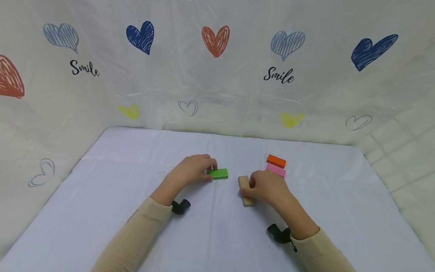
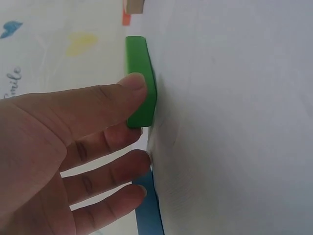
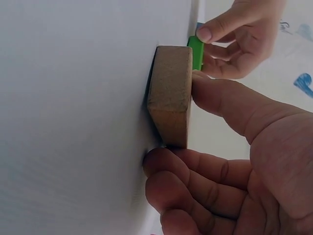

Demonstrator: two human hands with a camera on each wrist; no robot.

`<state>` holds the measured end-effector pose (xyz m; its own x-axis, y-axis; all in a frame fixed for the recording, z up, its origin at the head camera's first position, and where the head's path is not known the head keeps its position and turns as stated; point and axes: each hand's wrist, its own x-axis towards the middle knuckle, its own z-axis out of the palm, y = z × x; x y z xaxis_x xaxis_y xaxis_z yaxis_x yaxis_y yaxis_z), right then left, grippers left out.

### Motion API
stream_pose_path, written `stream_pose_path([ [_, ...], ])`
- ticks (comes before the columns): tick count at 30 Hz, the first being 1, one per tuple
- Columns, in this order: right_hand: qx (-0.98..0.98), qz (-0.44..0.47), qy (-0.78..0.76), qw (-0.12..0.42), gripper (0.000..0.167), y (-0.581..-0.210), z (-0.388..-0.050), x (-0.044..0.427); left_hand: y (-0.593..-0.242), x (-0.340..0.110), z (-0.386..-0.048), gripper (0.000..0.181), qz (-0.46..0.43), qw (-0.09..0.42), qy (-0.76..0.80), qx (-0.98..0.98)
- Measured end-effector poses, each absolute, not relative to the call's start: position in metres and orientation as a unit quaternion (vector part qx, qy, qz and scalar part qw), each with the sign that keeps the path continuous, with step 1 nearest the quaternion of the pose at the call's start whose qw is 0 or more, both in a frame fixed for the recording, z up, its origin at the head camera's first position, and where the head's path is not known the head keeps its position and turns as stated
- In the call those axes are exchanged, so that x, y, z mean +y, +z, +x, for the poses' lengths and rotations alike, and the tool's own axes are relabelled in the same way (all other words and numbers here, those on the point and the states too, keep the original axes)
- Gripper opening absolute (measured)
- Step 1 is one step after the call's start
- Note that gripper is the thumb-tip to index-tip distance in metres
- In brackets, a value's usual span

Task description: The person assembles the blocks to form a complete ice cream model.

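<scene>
A green block [image 1: 220,173] lies flat on the white cloth, pinched at its left end between the thumb and fingers of my left hand [image 1: 192,170]. In the left wrist view, the thumb presses its near side and a blue block [image 2: 149,208] shows behind the lower fingers; the head view hides that one. My right hand [image 1: 270,185] holds a plain wooden block [image 1: 243,183] on the cloth, thumb on one side and curled fingers on the other. Just beyond the right knuckles lie a pink block [image 1: 276,170], partly covered by the hand, and an orange block [image 1: 276,161].
White cloth [image 1: 190,238] covers the table. Behind it hangs a pale sheet [image 1: 238,87] printed with hearts and the word Smile. A small black camera sits at the left wrist [image 1: 181,207] and another at the right wrist [image 1: 279,234].
</scene>
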<state>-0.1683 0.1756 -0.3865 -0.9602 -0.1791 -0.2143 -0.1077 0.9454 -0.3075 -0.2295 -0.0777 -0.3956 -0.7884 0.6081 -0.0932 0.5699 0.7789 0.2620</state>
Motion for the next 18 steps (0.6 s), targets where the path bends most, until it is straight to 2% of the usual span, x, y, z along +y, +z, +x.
stream_pose_path([
  [18, 0.981, -0.084, -0.136, 0.105, 0.038, -0.3913, -0.1686, 0.1693, -0.3996, -0.0676, -0.2252, 0.029, 0.331, 0.048, 0.087, 0.939],
])
